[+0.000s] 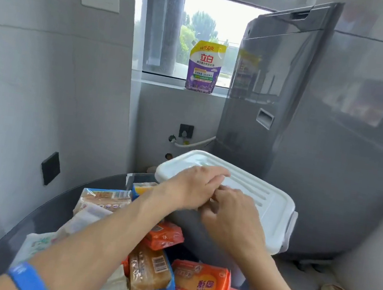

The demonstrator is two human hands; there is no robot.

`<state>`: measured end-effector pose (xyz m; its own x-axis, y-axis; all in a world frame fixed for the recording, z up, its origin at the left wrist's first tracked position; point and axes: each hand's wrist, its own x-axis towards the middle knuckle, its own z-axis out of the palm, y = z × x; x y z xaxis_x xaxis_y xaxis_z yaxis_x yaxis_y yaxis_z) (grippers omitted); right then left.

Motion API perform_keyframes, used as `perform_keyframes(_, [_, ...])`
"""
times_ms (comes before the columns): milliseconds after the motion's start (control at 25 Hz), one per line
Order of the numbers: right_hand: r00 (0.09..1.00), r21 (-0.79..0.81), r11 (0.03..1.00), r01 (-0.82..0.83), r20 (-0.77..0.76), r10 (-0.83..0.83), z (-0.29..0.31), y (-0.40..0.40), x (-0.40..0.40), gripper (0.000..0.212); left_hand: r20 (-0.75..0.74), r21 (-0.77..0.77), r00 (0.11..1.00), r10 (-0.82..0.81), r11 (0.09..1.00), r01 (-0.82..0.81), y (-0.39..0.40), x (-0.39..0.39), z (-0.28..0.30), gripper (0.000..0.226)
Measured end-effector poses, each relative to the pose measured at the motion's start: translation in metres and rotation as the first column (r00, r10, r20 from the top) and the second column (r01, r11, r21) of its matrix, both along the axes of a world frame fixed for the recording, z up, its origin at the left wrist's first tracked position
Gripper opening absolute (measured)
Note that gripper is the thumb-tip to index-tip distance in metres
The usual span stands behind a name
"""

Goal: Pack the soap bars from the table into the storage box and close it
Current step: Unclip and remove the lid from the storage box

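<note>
So we're basically at the start here. Nearest to us, the soap bars (201, 286) lie in a pile on the dark table (51, 213), orange and blue wrappers, none packed that we can see. A white cloth (90, 219) lies beside them on the left. Just past the pile sits the storage box (197, 230) with its white lid (273, 206) on. Our left hand (191, 189) lies on the lid's near edge, fingers mostly straight, and our right hand (232, 215) curls over the same edge, seemingly gripping it. So the lid has to come off first, we'd guess. Farther back stands a grey washing machine (310, 138), and a detergent pouch (204, 67) on the windowsill (164, 83).
</note>
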<state>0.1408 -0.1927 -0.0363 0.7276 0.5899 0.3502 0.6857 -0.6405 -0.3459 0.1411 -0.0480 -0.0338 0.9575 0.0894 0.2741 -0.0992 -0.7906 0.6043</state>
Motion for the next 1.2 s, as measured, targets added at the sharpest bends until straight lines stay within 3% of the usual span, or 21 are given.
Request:
perform_keyframes(80, [0.987, 0.258, 0.964, 0.054, -0.161, -0.012, 0.001, -0.019, 0.007, 0.02, -0.145, -0.101, 0.987, -0.066, 0.994, 0.052, -0.011, -0.007, -0.009, 0.039])
perform_keyframes(120, [0.988, 0.328, 0.94, 0.099, -0.141, -0.055, -0.002, -0.034, 0.013, 0.02, -0.176, 0.013, 0.984, -0.036, 0.999, 0.039, -0.012, -0.009, -0.014, 0.04])
perform_keyframes(200, [0.952, 0.228, 0.929, 0.292, 0.022, -0.305, -0.013, -0.073, 0.026, 0.021, -0.174, 0.282, 0.984, 0.047, 0.959, 0.004, -0.017, -0.009, -0.018, 0.045])
perform_keyframes(240, [0.919, 0.18, 0.903, 0.39, -0.019, -0.394, -0.022, -0.093, 0.031, 0.024, -0.146, 0.334, 0.986, 0.078, 0.942, -0.025, -0.021, -0.009, -0.019, 0.047])
perform_keyframes(320, [0.823, 0.175, 0.823, 0.54, -0.316, -0.473, -0.033, -0.117, 0.036, 0.046, -0.076, 0.328, 0.99, 0.116, 0.941, -0.085, -0.029, -0.008, -0.024, 0.048])
perform_keyframes(360, [0.778, 0.201, 0.79, 0.579, -0.426, -0.462, -0.035, -0.119, 0.037, 0.054, -0.053, 0.315, 0.99, 0.13, 0.943, -0.107, -0.033, -0.012, -0.027, 0.048])
perform_keyframes(440, [0.763, 0.29, 0.753, 0.591, -0.504, -0.405, -0.04, -0.115, 0.036, 0.047, -0.007, 0.316, 0.985, 0.173, 0.935, -0.162, -0.038, -0.022, -0.034, 0.049])
perform_keyframes(640, [0.821, 0.447, 0.721, 0.53, -0.484, -0.304, -0.033, -0.113, 0.041, 0.026, -0.021, 0.317, 0.977, 0.212, 0.928, -0.195, -0.042, -0.028, -0.033, 0.049])
perform_keyframes(760, [0.741, 0.506, 0.636, 0.583, -0.652, -0.161, -0.044, -0.123, 0.048, 0.031, -0.04, 0.303, 0.973, 0.227, 0.931, -0.205, -0.046, -0.024, -0.031, 0.049])
perform_keyframes(840, [0.671, 0.456, 0.641, 0.617, -0.731, -0.125, -0.055, -0.126, 0.048, 0.028, -0.034, 0.3, 0.971, 0.236, 0.929, -0.216, -0.047, -0.024, -0.033, 0.049])
perform_keyframes(920, [0.736, 0.362, 0.722, 0.59, -0.609, -0.296, -0.062, -0.125, 0.047, 0.03, -0.019, 0.294, 0.971, 0.237, 0.93, -0.221, -0.048, -0.025, -0.034, 0.053])
perform_keyframes(1000, [0.896, 0.385, 0.812, 0.438, -0.255, -0.363, -0.055, -0.12, 0.039, 0.036, -0.019, 0.257, 0.978, 0.206, 0.947, -0.195, -0.046, -0.026, -0.032, 0.059])
perform_keyframes(1080, [0.988, 0.344, 0.929, 0.14, 0.011, -0.153, -0.039, -0.113, 0.026, 0.039, 0.009, 0.194, 0.991, 0.13, 0.972, -0.13, -0.04, -0.032, -0.032, 0.058])
perform_keyframes(1200, [0.994, 0.092, 0.995, -0.035, 0.109, 0.025, -0.027, -0.098, 0.012, 0.05, 0.021, 0.149, 0.999, 0.044, 0.988, -0.047, -0.032, -0.044, -0.031, 0.052])
